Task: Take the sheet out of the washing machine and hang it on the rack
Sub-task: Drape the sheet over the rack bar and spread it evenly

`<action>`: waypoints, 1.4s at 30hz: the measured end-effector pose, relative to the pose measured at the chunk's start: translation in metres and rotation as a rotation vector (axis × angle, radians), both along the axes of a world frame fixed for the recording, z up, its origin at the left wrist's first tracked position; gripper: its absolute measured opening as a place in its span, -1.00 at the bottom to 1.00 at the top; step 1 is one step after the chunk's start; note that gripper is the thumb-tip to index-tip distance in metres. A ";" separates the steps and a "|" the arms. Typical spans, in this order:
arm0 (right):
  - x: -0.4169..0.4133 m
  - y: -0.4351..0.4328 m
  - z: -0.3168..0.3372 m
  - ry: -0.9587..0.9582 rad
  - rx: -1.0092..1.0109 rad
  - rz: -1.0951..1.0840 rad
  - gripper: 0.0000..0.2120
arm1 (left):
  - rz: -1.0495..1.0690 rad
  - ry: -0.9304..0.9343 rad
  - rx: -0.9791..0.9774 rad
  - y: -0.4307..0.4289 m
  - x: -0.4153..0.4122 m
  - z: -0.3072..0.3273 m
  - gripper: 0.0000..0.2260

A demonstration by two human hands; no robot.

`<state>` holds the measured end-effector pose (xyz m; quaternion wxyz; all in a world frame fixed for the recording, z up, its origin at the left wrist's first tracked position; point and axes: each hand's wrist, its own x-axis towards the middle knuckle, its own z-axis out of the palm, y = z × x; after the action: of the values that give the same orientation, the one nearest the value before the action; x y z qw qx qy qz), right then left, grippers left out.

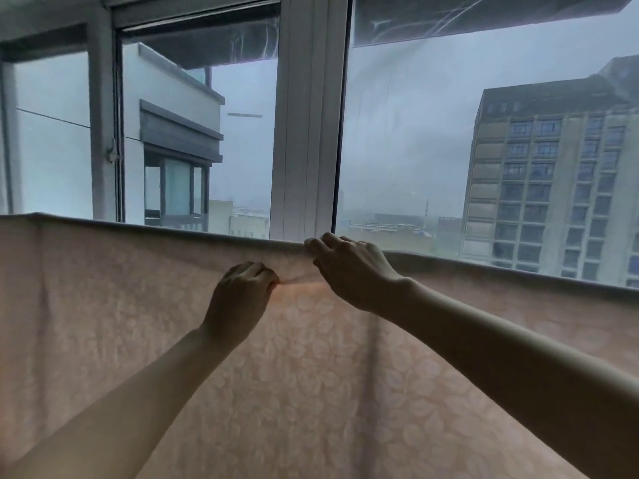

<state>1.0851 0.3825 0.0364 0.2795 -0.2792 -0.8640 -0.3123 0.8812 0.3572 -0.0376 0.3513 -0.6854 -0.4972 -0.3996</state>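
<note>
Landmark: white window post [307,115], centre of view.

- Sheet [311,392]: pale pink with a faint leaf print. It hangs as a broad curtain below the post and spreads far to both sides of it. Its top fold runs as a nearly level line across the foot of the post. Whatever carries the fold is hidden under the cloth.
- Right grip [349,271]: just right of the post's foot, at the top fold. Its fingers [323,245] are curled over the fold and hold it. The cloth passes under the knuckles and drops away beneath the palm.
- Left grip [242,292]: just left of the post's foot, a little under the fold. It is closed, knuckles up, pinching a small tuck of the sheet at its fingertips. A short taut crease runs from that tuck towards the right grip.
- The 2 grips are near each other and not touching, with the sheet between and below them.
- Both forearms are bare and reach up from the bottom edge.
- Right of the post, through the glass: a tall apartment block [553,174] under a grey, hazy sky.
</note>
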 end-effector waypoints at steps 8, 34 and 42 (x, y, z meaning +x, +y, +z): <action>-0.013 0.005 -0.005 -0.030 0.104 -0.058 -0.42 | -0.062 -0.032 -0.024 0.003 -0.021 0.018 -0.95; -0.072 0.022 -0.017 0.053 0.240 -0.162 -0.45 | -0.013 -0.046 0.079 0.026 -0.136 0.028 -0.96; -0.117 0.019 -0.011 -0.007 0.108 -0.061 -0.60 | -0.029 -0.006 0.062 0.028 -0.133 0.012 -0.95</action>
<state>0.9679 0.4015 0.0257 0.2813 -0.2889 -0.8380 -0.3677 0.7479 0.3857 -0.0257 0.3652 -0.6798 -0.4757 -0.4220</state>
